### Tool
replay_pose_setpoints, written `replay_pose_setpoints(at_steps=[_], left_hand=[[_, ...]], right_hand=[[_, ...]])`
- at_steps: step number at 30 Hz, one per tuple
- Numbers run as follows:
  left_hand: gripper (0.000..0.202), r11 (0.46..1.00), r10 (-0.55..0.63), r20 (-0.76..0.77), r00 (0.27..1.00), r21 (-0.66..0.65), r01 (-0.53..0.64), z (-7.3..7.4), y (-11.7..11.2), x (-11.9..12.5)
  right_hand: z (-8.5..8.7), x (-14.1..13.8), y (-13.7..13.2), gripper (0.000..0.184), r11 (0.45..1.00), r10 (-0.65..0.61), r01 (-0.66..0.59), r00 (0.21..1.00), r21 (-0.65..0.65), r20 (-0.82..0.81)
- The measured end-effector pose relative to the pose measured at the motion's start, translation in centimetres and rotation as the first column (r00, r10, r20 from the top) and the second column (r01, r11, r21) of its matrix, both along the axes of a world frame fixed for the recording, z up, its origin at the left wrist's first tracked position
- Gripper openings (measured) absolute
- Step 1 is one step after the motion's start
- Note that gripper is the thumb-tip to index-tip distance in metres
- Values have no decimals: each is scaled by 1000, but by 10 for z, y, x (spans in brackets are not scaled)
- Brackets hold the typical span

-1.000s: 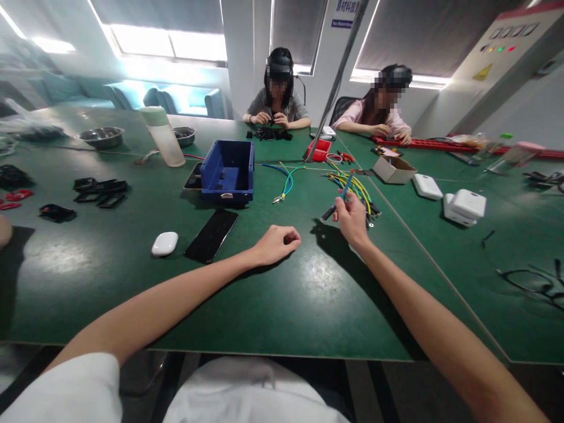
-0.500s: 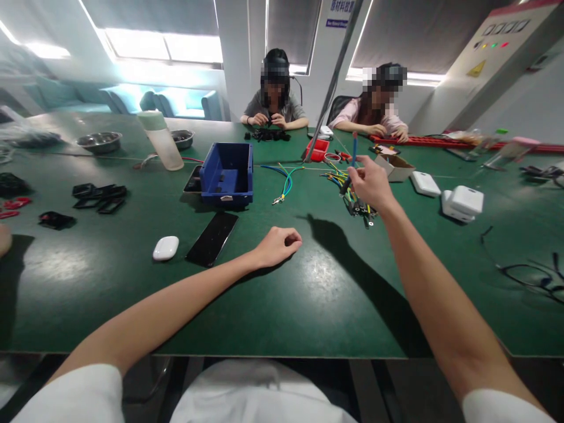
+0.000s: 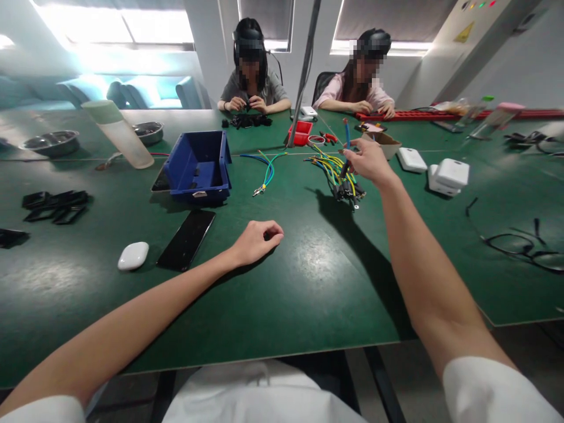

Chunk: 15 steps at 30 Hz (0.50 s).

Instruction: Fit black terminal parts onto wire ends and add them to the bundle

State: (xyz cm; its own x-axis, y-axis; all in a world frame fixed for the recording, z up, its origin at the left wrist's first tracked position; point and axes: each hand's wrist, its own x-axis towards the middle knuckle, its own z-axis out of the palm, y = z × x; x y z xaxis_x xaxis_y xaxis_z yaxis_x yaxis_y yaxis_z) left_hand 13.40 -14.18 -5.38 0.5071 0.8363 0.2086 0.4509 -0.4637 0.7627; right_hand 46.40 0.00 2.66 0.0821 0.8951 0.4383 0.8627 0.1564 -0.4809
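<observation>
My right hand (image 3: 369, 160) is closed on a short blue cable (image 3: 346, 132), pinched upright between thumb and fingers. Bare copper shows at its upper end, and a dark sleeve shows below the fingers. Just under and left of that hand lies a bundle of yellow-green and blue cables (image 3: 329, 168) with black sleeves and metal lugs. My left hand (image 3: 258, 242) rests on the green table (image 3: 282, 311), its thumb and forefinger curled into a ring with nothing visible inside. Beyond it lie a few loose cables (image 3: 268, 170), apart from the bundle.
Left of centre stand a blue bin (image 3: 198, 167), a phone (image 3: 187, 241) and a white case (image 3: 133, 256). A leaning bottle (image 3: 118, 135) is farther back. White boxes (image 3: 449, 175) and glasses (image 3: 511, 242) lie right. Two people (image 3: 252, 76) sit opposite, beside a metal pole (image 3: 304, 70).
The view has turned right and slightly down, so things on the table appear farther left. My right hand still holds the blue cable over the bundle; my left hand stays curled on the table.
</observation>
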Motion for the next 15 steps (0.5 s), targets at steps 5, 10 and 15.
replay_pose_setpoints(at_steps=[5, 10, 15], left_hand=[[15, 1000, -8, -8, 1000, 10, 8, 0, 0, 0], [14, 1000, -13, -9, 1000, 14, 13, -1, 0, 0], [14, 1000, -17, -20, 1000, 12, 17, -1, 0, 0]], right_hand=[[-23, 14, 7, 34, 995, -68, 72, 996, -66, 61], [-38, 22, 12, 42, 978, -146, 170, 971, -118, 191], [-45, 23, 12, 40, 957, -152, 213, 946, -197, 286]])
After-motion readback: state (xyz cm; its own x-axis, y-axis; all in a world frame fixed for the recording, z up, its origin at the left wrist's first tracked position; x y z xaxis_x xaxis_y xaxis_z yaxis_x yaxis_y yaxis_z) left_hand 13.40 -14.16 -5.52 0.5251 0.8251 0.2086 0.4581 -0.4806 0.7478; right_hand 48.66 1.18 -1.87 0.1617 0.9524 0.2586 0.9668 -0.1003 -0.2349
